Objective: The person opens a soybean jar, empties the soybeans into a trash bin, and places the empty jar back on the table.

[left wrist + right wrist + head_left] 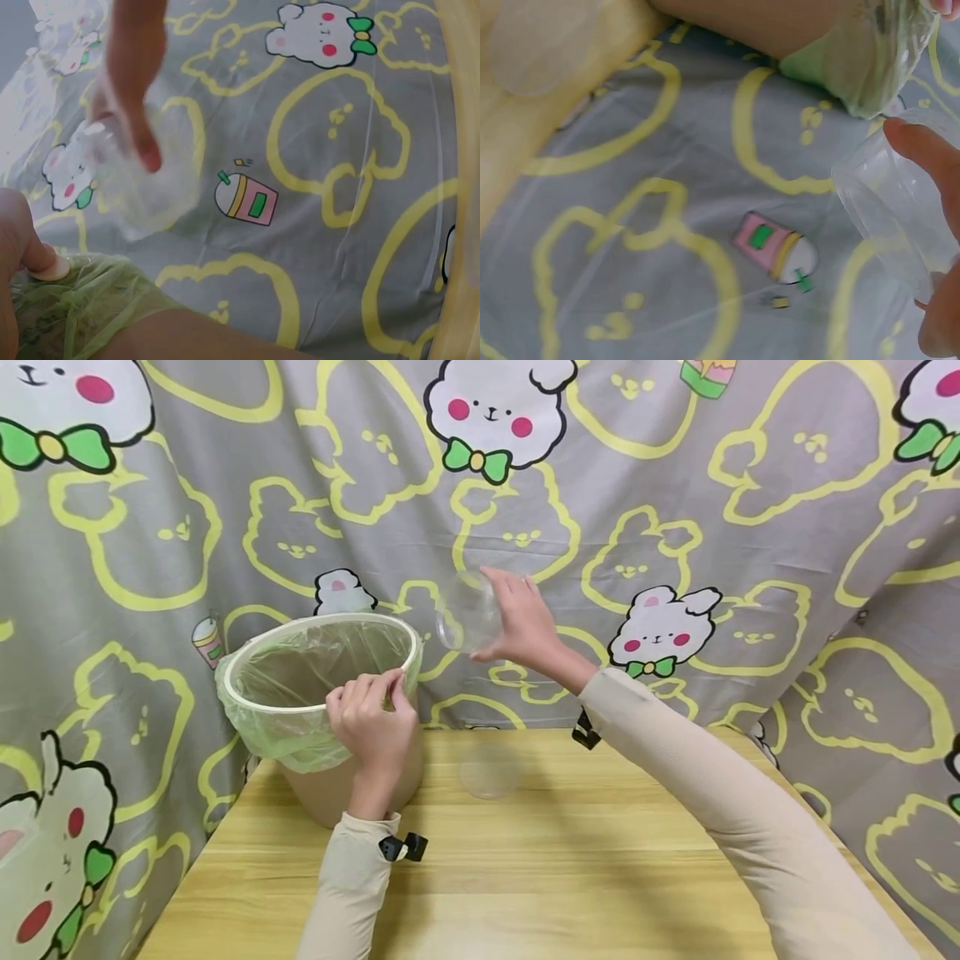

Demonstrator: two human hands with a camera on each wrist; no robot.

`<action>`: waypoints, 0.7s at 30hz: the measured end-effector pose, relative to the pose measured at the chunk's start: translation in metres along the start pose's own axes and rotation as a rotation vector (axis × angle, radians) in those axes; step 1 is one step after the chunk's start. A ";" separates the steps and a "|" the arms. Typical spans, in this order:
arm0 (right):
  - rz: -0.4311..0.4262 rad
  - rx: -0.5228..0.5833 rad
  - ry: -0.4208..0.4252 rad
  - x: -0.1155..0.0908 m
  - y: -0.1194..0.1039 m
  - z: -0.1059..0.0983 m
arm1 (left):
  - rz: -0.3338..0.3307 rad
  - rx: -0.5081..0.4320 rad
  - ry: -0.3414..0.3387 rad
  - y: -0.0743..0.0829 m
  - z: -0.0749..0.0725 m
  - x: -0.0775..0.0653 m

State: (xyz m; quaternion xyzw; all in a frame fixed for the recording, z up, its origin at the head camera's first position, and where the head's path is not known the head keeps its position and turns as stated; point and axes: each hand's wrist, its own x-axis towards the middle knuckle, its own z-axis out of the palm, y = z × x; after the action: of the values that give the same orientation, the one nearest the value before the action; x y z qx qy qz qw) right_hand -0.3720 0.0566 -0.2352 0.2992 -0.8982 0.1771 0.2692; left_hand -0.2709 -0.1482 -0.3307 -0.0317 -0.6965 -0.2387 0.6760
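My left hand grips the near right rim of a beige trash bin, fingers over the white ring. A thin green bag lines the bin and hangs over its outside. To the right of the bin, raised above the table, my right hand holds a clear plastic container between thumb and fingers. In the right wrist view the container lies tilted on its side and looks see-through. A round clear lid-like disc lies on the table below it.
The wooden table ends at a grey curtain with yellow outlines and cartoon figures, which hangs at the back and both sides. Black wrist cameras sit on both sleeves.
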 end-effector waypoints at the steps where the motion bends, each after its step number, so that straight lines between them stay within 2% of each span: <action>1: 0.023 0.030 0.000 -0.005 0.005 0.002 | 0.000 0.000 0.000 0.000 0.000 0.000; 10: 0.173 0.399 0.046 -0.050 0.050 0.021 | -0.003 -0.010 0.010 -0.001 0.001 0.001; 14: 0.257 0.530 0.035 -0.072 0.066 0.030 | -0.010 -0.012 0.007 -0.001 0.002 0.000; 21: 0.409 0.609 -0.038 -0.111 0.087 0.048 | -0.016 -0.005 -0.003 -0.002 0.004 -0.002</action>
State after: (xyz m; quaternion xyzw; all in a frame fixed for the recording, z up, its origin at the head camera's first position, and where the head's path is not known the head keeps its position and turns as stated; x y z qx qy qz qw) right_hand -0.3705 0.1489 -0.3524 0.1831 -0.8504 0.4808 0.1102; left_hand -0.2751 -0.1473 -0.3335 -0.0281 -0.6972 -0.2459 0.6728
